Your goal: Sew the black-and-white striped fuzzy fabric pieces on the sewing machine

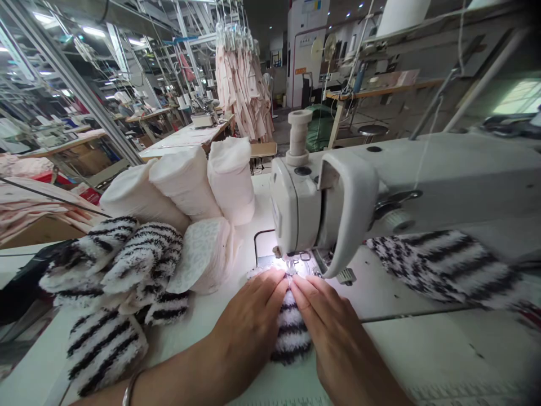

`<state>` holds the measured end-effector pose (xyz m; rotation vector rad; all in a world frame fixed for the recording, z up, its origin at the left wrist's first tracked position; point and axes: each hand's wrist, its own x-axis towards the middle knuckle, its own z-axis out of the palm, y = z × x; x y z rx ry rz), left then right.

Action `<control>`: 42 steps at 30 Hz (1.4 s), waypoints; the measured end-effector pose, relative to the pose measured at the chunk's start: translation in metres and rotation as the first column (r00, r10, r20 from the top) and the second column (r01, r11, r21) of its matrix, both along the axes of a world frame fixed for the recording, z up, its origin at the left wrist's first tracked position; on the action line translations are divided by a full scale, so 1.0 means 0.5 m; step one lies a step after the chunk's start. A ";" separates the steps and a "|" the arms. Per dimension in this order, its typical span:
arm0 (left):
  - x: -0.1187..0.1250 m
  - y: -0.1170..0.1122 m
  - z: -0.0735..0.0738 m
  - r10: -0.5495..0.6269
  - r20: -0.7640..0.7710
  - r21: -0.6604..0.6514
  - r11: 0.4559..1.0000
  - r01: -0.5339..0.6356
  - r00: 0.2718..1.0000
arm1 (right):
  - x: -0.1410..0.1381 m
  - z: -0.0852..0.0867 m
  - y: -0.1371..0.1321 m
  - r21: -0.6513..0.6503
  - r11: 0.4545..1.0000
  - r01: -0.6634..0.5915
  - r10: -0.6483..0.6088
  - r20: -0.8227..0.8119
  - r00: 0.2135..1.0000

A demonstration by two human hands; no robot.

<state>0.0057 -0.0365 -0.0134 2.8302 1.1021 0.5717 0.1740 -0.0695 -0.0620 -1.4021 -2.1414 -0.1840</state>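
Observation:
Both my hands rest on a fuzzy black-and-white striped fabric piece, pressing it down on the white sewing table just in front of the needle. My left hand lies on its left side, with a metal bangle on the wrist. My right hand lies on its right side, fingertips almost meeting my left. The presser foot of the white industrial sewing machine sits under a bright light, touching the fabric's far edge. Piles of matching striped pieces lie to my left, beside rolled pale pink fabric bundles.
A longer striped fabric strip lies right of the needle, behind the machine's head. A thread spool stands on the machine. Beyond are hanging pink garments, long worktables, a stool and a green sack.

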 end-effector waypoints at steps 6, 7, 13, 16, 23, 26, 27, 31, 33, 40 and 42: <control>-0.011 0.000 0.040 -0.044 0.093 -0.091 0.995 0.052 0.995 | 0.044 0.049 0.016 -0.112 0.978 -0.175 0.181 0.047 0.982; -0.018 -0.003 0.052 -0.022 0.112 -0.124 0.992 0.036 0.994 | 0.055 0.063 0.023 -0.138 0.963 -0.231 0.237 0.029 0.971; -0.062 -0.015 0.072 0.027 0.117 -0.364 0.931 0.018 0.993 | 0.087 0.095 0.052 -0.140 0.890 -0.435 0.432 -0.046 0.900; -0.063 -0.013 0.057 -0.009 0.095 -0.374 0.926 0.044 0.995 | 0.077 0.083 0.055 -0.126 0.891 -0.436 0.434 -0.045 0.900; -0.059 -0.011 0.055 -0.050 0.046 -0.366 0.929 0.063 0.998 | 0.074 0.078 0.059 -0.074 0.907 -0.414 0.412 -0.042 0.910; -0.060 -0.012 0.063 -0.055 0.015 -0.344 0.937 0.056 0.998 | 0.075 0.091 0.047 -0.085 0.908 -0.410 0.409 -0.030 0.912; -0.058 -0.013 0.067 -0.053 0.013 -0.329 0.943 0.054 0.999 | 0.073 0.096 0.036 -0.078 0.911 -0.404 0.404 -0.017 0.914; -0.042 -0.016 0.093 -0.110 0.049 -0.286 0.951 0.119 0.993 | 0.049 0.095 -0.039 0.107 0.963 -0.249 0.238 0.107 0.965; -0.034 -0.016 0.101 -0.205 0.027 -0.292 0.934 0.204 0.978 | 0.032 0.080 -0.080 0.124 0.978 -0.168 0.147 0.163 0.976; -0.033 0.000 0.083 -0.331 -0.009 -0.304 0.900 0.313 0.944 | 0.006 0.040 -0.118 0.112 0.992 -0.052 0.030 0.192 0.981; -0.035 0.007 0.079 -0.328 0.013 -0.301 0.900 0.316 0.945 | 0.007 0.040 -0.110 0.105 0.992 -0.063 0.038 0.223 0.974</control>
